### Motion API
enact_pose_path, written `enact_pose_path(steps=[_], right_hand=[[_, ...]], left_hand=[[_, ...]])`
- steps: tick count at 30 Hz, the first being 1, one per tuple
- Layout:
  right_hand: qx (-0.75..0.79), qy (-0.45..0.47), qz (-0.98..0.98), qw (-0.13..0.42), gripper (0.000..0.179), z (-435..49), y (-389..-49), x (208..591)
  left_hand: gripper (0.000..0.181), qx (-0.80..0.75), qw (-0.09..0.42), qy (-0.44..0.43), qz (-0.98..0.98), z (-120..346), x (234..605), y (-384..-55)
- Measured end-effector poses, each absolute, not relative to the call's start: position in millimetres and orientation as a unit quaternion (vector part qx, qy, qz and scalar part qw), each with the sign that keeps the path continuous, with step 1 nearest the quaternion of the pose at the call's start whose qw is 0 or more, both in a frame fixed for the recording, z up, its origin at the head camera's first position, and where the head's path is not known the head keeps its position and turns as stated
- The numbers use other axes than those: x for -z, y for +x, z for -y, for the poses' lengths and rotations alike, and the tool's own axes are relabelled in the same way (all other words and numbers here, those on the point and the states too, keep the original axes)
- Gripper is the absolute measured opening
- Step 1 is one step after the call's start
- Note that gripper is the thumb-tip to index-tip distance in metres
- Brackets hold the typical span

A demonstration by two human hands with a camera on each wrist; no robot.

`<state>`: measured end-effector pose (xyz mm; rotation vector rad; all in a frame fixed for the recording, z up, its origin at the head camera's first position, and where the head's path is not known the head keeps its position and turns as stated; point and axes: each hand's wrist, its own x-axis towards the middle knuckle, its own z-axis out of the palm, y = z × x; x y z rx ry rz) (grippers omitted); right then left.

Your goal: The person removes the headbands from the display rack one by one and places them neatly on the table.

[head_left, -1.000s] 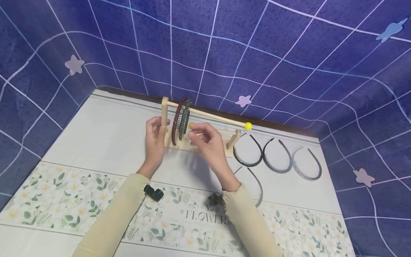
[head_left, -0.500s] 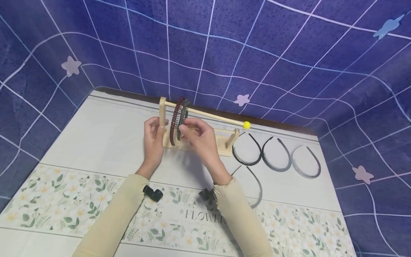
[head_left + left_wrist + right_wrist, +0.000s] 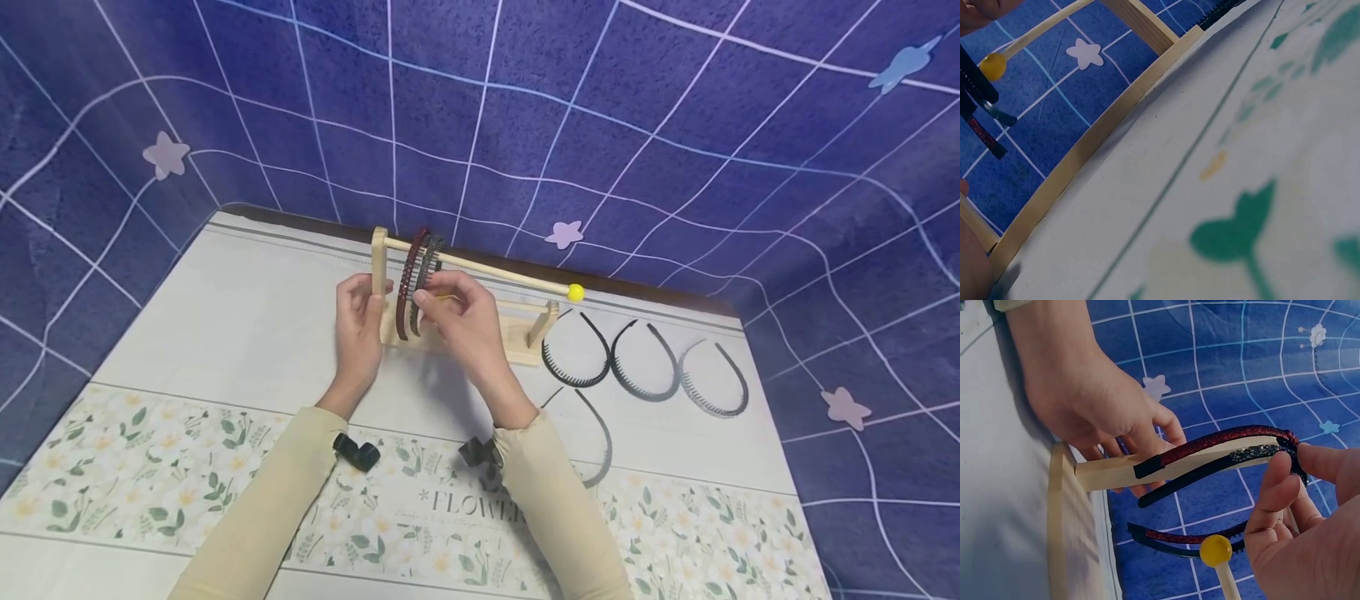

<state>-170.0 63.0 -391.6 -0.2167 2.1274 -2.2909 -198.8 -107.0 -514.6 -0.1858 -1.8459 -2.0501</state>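
A wooden rack (image 3: pixel 379 258) stands at the back of the table, with a long rod ending in a yellow ball (image 3: pixel 575 292). Over this rod, near the upright post, hang a dark red headband (image 3: pixel 405 304) and a black glittery headband (image 3: pixel 425 271), side by side. My left hand (image 3: pixel 357 329) grips the post from the left; the right wrist view shows its fingers around the wood. With thumb and fingers my right hand (image 3: pixel 468 325) pinches the black headband (image 3: pixel 1194 478). In the right wrist view the red headband (image 3: pixel 1222 435) lies just beside it.
Right of the rack, a black headband (image 3: pixel 576 383), another dark one (image 3: pixel 648 396) and a grey one (image 3: pixel 716 410) lie in a row. A further grey headband (image 3: pixel 603 442) lies nearer, partly behind my right forearm. A blue patterned cloth (image 3: pixel 480 125) surrounds the white table (image 3: pixel 247 308).
My right hand has moved left from beside the headbands and now pinches the black glittery one. The left hand keeps its grip on the post.
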Motion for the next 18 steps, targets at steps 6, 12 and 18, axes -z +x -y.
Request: enact_pose_path(steps=[6, 12, 18], right_hand=[[0.727, -0.067, -0.683, 0.004, 0.021, -64.6, -171.0, 393.0], [0.72, -0.063, -0.691, 0.005, 0.018, -68.8, -171.6, 394.0], [0.719, -0.06, -0.693, 0.012, 0.018, -72.1, -170.9, 392.3]], left_hand=[[0.03, 0.728, 0.188, -0.067, 0.656, 106.7, 515.9, -199.8], [0.031, 0.727, 0.193, -0.066, 0.655, 106.4, 514.0, -199.3], [0.029, 0.736, 0.192, -0.066, 0.645, 105.9, 513.2, -199.0]])
